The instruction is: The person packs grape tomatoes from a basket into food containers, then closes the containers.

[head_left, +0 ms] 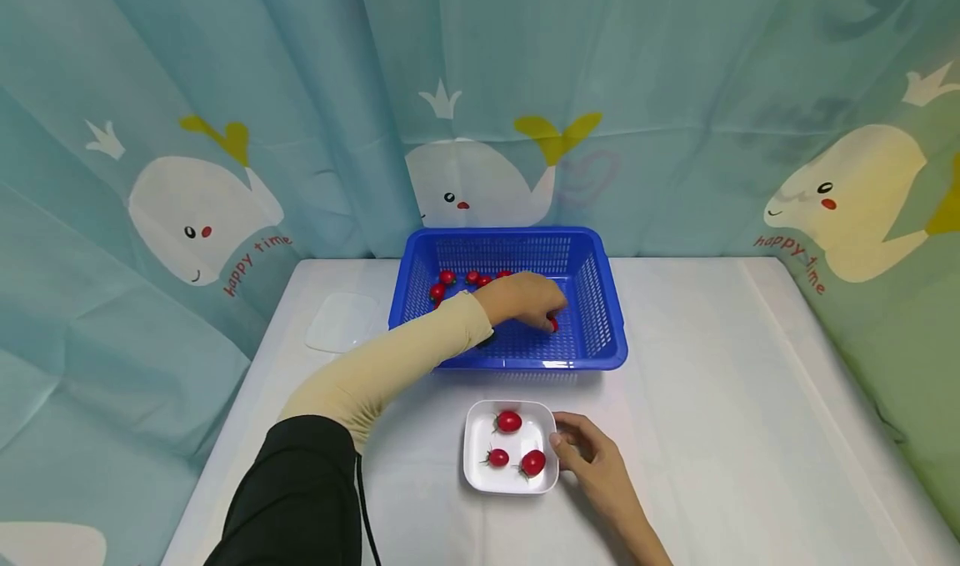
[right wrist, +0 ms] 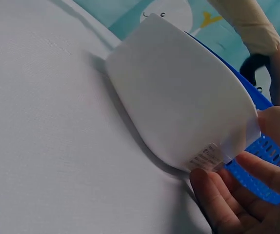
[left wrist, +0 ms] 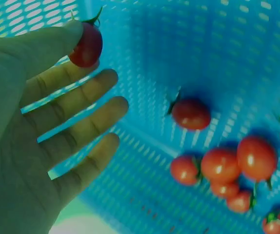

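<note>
Whale curtains hung behind the white table (head_left: pixel 712 366). The left hand (head_left: pixel 521 298) pinched a cherry tomato (left wrist: pixel 86 45) inside the far blue basket (head_left: pixel 600 299), while the right hand (head_left: pixel 592 458) gripped the near white dish (head_left: pixel 476 433). Looked mid-pick to me; next up would be a careful lift over the rim to the dish.

— How many cherry tomatoes sit in the white dish (head_left: pixel 474 433) beside the right grip (head_left: pixel 592 458)?
— Three: one at the far end (head_left: pixel 508 421), two nearer (head_left: pixel 497 457) (head_left: pixel 533 463).
— And in the blue basket (head_left: pixel 600 299)?
— One tomato (left wrist: pixel 86 45) is pinched in the left grip (head_left: pixel 521 298). Beyond its fingertips lie at least nine loose tomatoes (left wrist: pixel 191 113), most of them bunched together; some are cut off at the edge.
— Containers on the worktop (head_left: pixel 712 399)?
— One basket, one dish, and one flat white lid (head_left: pixel 341 322).
</note>
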Tool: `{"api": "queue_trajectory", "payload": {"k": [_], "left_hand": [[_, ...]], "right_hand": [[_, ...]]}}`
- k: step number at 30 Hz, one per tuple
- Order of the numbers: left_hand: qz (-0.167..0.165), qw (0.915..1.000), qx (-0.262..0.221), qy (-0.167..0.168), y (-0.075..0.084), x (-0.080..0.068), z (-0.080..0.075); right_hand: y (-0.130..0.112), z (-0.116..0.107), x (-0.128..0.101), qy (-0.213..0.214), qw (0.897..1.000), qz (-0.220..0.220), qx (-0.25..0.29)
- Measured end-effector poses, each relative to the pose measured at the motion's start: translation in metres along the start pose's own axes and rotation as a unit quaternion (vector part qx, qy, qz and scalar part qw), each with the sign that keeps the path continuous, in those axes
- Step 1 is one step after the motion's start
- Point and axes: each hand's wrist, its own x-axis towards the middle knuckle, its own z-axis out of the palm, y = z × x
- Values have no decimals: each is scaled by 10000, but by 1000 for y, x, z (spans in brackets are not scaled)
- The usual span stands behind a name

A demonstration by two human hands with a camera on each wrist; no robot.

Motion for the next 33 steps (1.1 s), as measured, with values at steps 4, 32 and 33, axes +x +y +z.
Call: {"api": "queue_trajectory", "payload": {"k": [4, 32, 33], "left_hand": [[-105, 9993, 16, 359, -4, -17, -9], [-874, 9257, -1515, 3355, 53, -169, 11], [-869, 9209, -1581, 3456, 56, -172, 16]], "right_hand": [[1, 0, 0, -2, 10000, 11, 47], [0, -5, 4, -231, 9996, 109, -110], [0, -5, 4, -230, 9996, 106, -109]]}}
